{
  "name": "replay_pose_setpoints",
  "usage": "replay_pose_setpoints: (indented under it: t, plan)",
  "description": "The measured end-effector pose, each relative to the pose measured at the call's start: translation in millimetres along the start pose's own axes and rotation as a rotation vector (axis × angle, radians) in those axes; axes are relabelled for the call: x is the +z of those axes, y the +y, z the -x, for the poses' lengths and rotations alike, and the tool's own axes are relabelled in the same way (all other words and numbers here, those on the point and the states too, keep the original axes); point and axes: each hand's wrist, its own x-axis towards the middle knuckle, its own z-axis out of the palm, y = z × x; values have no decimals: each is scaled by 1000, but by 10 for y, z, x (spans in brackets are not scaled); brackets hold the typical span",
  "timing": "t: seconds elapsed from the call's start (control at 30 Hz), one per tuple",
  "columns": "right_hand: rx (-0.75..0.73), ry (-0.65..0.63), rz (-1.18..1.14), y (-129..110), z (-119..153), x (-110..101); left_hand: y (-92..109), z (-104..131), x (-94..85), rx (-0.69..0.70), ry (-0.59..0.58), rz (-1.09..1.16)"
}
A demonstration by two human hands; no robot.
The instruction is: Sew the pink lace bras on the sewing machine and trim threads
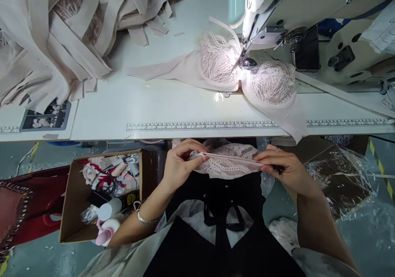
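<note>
Over the lap, a pale pink lace piece (228, 172) is stretched between my two hands. My left hand (185, 162) pinches its upper edge at the left end. My right hand (282, 166) pinches the same edge at the right end. On the white sewing table (166, 104) above, a pale pink lace bra (273, 84) lies spread out, one cup (219, 61) beside the needle area of a sewing machine (277, 5) and touched by neither hand. Its right wing hangs over the table's front edge.
Beige fabric strips and lace (70, 34) are heaped at the table's left. Below stands a cardboard box (74, 203) with cups and odds and ends. Clear plastic (348, 178) covers a carton at right. A measuring tape (197, 126) runs along the front edge.
</note>
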Motion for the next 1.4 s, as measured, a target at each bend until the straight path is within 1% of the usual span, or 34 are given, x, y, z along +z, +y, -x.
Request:
replay_pose_setpoints:
  t: [0.17, 0.23, 0.47, 0.67, 0.73, 0.8, 0.87, 0.9, 0.97, 1.0, 1.03, 1.07, 1.13, 1.2, 1.23, 1.3, 1.4]
  plan:
    - [54, 226, 141, -23, 12, 107, -24, 24, 29, 52, 92, -81]
    - [59, 285, 160, -28, -1, 140, -33, 29, 32, 68, 110, -108]
    - [128, 331, 178, -17, -21, 196, -68, 44, 24, 59, 137, -164]
    - [301, 390, 130, -41, -12, 221, -50, 36, 74, 64, 151, -154]
    - [309, 368, 137, -56, -25, 185, -44, 37, 86, 53, 161, -134]
    - [288, 301, 103, -82, -46, 109, -38, 38, 70, 29, 157, -100]
    - [255, 212, 8, -126, -73, 9, -21, 32, 23, -33, 125, -41]
    - [236, 170, -53, -157, -90, -40, -5, 24, -8, -83, 87, -6]
    - [192, 86, -173, -240, -132, -107, 47, -5, -60, -188, -37, 15]
    - [181, 44, -214, -289, -160, -115, 82, -23, -69, -213, -106, -19]
    - [183, 5, -226, -341, -193, -104, 119, -41, -61, -201, -174, -79]
    - [196, -26, -210, -392, -230, -72, 156, -58, -32, -152, -243, -148]
    - [215, -50, -125, -477, -303, 35, 213, -77, 80, 9, -385, -247]
    - [198, -38, -35, -516, -354, 158, 233, -78, 229, 145, -486, -263]
    - [177, -34, -6, -515, -364, 208, 230, -76, 297, 181, -502, -257]
    - [142, -27, 27, -470, -348, 266, 206, -77, 390, 201, -468, -233]
    - [167, 23, 28, -336, -257, 256, 168, -103, 401, 157, -421, -160]
